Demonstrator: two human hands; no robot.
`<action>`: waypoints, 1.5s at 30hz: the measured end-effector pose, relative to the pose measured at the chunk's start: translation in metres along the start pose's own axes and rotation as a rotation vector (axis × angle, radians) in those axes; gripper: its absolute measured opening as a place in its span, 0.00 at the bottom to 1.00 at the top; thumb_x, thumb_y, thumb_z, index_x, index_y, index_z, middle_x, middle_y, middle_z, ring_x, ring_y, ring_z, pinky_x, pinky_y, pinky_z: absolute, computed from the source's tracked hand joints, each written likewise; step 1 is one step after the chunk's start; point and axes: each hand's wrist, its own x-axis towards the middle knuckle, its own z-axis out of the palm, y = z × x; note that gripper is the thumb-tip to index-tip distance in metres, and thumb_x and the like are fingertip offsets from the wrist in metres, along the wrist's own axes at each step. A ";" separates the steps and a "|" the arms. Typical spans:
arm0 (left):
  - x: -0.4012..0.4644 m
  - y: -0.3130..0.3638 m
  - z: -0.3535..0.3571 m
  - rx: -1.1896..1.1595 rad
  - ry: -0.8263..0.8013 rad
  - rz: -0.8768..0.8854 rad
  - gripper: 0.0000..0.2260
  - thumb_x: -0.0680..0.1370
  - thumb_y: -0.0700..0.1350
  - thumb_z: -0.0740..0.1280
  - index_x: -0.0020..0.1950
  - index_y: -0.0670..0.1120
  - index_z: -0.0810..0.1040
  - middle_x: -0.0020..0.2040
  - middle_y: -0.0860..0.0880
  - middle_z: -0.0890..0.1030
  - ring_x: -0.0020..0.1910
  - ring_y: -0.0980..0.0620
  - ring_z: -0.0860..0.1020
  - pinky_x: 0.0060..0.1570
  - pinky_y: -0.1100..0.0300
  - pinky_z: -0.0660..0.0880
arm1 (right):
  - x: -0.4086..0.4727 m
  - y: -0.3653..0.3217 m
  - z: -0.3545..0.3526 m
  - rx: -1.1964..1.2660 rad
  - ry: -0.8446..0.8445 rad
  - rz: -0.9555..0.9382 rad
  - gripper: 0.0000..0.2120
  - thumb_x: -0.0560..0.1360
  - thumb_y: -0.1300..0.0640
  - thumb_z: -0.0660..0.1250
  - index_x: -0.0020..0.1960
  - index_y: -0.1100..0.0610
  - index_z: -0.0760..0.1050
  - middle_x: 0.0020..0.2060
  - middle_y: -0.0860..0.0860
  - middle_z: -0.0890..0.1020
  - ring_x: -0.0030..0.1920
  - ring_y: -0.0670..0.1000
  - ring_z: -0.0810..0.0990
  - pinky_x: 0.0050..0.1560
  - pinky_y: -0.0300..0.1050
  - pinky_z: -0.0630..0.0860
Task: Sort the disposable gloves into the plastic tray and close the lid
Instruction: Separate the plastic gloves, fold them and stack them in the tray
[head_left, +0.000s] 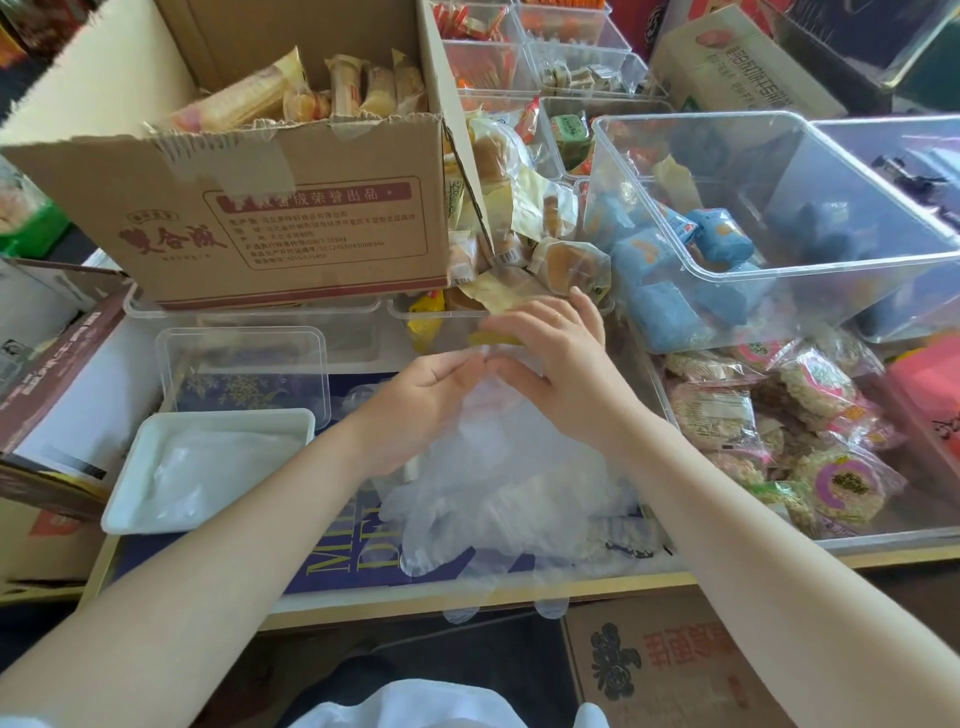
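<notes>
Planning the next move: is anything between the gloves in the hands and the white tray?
Nothing visible. The gloves hang from the left hand and right hand; the white tray lies open just left, its clear lid behind it.

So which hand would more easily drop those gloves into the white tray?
Probably the left. The left hand is on the tray's side, the nearer of the two. The right hand would have to cross over it. Both hands pinch the top of the gloves.
</notes>
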 end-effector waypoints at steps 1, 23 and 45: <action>0.001 0.000 -0.001 0.006 0.009 -0.001 0.14 0.80 0.52 0.57 0.56 0.51 0.80 0.49 0.56 0.82 0.51 0.59 0.78 0.56 0.62 0.70 | 0.002 0.001 -0.001 0.086 -0.018 -0.010 0.16 0.74 0.48 0.60 0.51 0.58 0.79 0.45 0.50 0.80 0.50 0.52 0.77 0.62 0.55 0.67; -0.013 -0.010 -0.019 0.073 0.062 -0.269 0.07 0.75 0.34 0.64 0.47 0.41 0.81 0.37 0.51 0.83 0.37 0.54 0.80 0.39 0.63 0.76 | -0.001 0.008 -0.012 0.411 -0.102 0.109 0.06 0.73 0.60 0.63 0.41 0.49 0.73 0.33 0.41 0.77 0.38 0.41 0.75 0.44 0.41 0.73; -0.011 -0.022 -0.002 0.452 0.201 -0.068 0.21 0.75 0.63 0.59 0.56 0.49 0.77 0.45 0.56 0.82 0.48 0.61 0.78 0.48 0.66 0.70 | 0.000 -0.007 0.015 0.267 -0.305 0.278 0.01 0.74 0.57 0.68 0.45 0.53 0.78 0.43 0.47 0.81 0.46 0.53 0.79 0.48 0.51 0.76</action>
